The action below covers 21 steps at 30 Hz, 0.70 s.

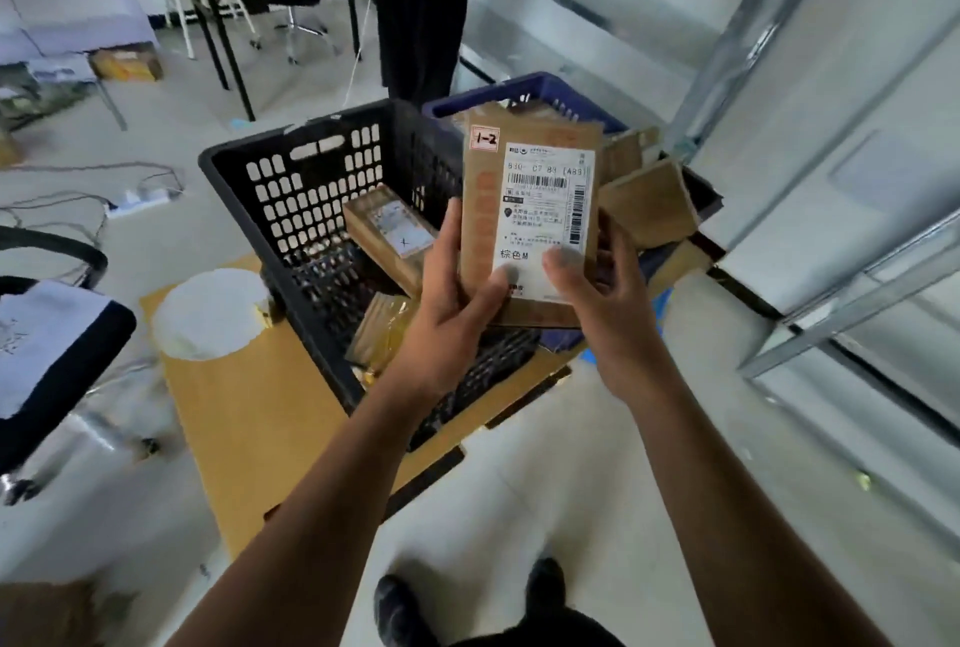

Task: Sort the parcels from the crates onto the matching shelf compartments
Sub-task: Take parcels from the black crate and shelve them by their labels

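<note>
You're checking a parcel's label above the crates.
Over the black crate (pixel 291 189), your left hand (pixel 452 303) and right hand (pixel 597 303) are holding the parcel (pixel 530 210) upright, fingers (pixel 451 231) gripping its edges. Its 1-2 sticker (pixel 484 139) is probably pointing you to the matching shelf (pixel 730 49) compartment.

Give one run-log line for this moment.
left hand: holds parcel | right hand: holds parcel | tag: 1-2 | parcel: above black crate | placed: no

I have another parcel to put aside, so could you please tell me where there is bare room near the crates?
Free: the cardboard sheet this side of the white disc, left of the black crate, and the floor before it. Crowded: the blue crate, piled past its rim, behind the held parcel.
</note>
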Each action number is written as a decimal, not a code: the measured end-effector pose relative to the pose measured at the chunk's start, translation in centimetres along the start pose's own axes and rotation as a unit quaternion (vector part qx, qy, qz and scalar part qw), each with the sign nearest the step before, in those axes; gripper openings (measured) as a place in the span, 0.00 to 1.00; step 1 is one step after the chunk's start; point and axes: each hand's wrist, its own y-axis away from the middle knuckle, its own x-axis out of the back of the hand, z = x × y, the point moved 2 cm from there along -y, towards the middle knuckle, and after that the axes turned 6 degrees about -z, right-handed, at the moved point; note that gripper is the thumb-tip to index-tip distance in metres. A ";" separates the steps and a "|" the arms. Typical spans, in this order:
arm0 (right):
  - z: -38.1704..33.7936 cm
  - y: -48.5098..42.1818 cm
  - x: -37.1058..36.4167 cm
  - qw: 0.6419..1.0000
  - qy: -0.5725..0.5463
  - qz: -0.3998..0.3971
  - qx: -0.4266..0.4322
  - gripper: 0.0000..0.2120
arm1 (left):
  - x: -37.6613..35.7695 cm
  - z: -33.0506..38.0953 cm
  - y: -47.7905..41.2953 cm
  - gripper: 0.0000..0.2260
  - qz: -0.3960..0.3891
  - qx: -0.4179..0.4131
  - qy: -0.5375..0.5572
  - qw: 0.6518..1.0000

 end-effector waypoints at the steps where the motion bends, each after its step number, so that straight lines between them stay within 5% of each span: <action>1: 0.1 0.9 1.2 1.000 -0.005 0.014 0.002 0.31 | -1.4 0.1 0.1 0.40 -0.009 0.008 -0.004 1.000; 10: 2.7 14.4 17.2 0.984 -0.042 0.170 -0.012 0.27 | -17.4 -1.6 1.5 0.27 -0.126 0.061 -0.096 0.985; 14: 2.9 23.2 25.8 0.973 -0.052 0.223 -0.022 0.26 | -26.5 -3.3 2.6 0.24 -0.090 0.000 -0.415 0.905; 21: 3.9 38.1 37.6 0.945 -0.053 0.319 -0.038 0.35 | -43.0 -5.7 8.4 0.28 -0.202 -0.047 -0.510 0.835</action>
